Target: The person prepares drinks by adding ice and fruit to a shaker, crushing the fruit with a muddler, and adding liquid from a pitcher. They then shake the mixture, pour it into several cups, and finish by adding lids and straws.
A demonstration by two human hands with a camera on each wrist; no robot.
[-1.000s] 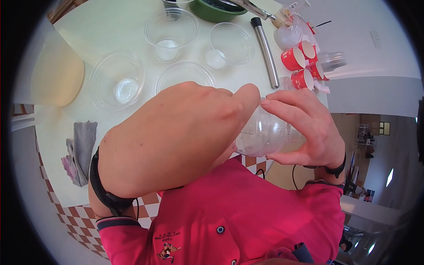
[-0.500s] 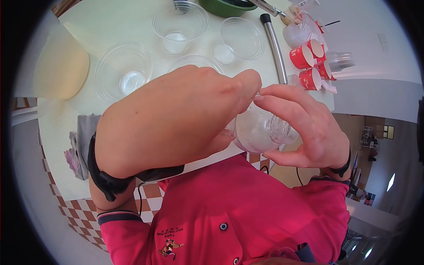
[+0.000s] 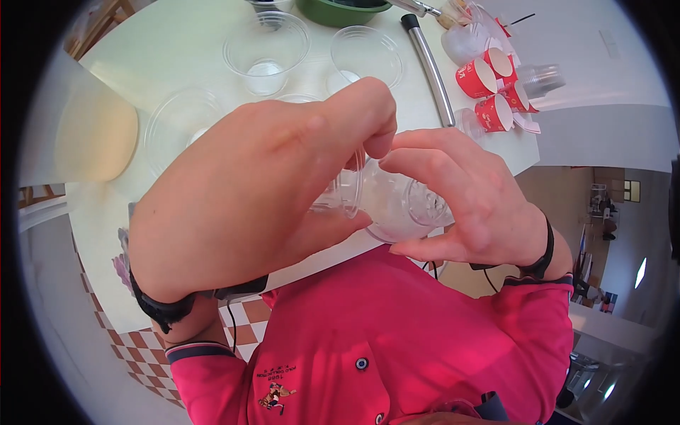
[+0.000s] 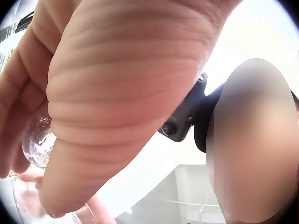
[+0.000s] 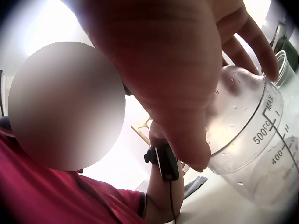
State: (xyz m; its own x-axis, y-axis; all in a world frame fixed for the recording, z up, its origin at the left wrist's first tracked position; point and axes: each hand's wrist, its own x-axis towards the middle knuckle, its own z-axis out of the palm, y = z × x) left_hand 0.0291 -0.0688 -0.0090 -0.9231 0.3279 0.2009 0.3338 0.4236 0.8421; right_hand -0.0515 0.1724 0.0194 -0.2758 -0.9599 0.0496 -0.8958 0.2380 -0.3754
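Note:
Both hands work on a clear plastic shaker in front of the chest. My left hand (image 3: 262,184) curls round its measuring cup (image 5: 268,154), printed with 500cc and MAX marks. In the head view the hand covers most of the cup; its rim shows past the fingertips. My right hand (image 3: 474,198) arches over the domed lid (image 3: 393,195), thumb below and fingers above. The lid carries a small knobbly cap (image 3: 427,202), and droplets cling to the clear plastic. Dome and rim overlap in the right wrist view.
Large clear tubs (image 3: 265,44) stand on the pale table (image 3: 177,42), partly behind the left hand. A metal muddler (image 3: 430,71) lies near red paper cups (image 3: 476,78) at the right. A pitcher (image 3: 99,134) stands left; a green basin (image 3: 343,13) is at the back.
The left hand has shifted left and turned, and the cup's rim now shows between the hands. The dome and its cap have turned into clearer view. The right hand keeps its hold.

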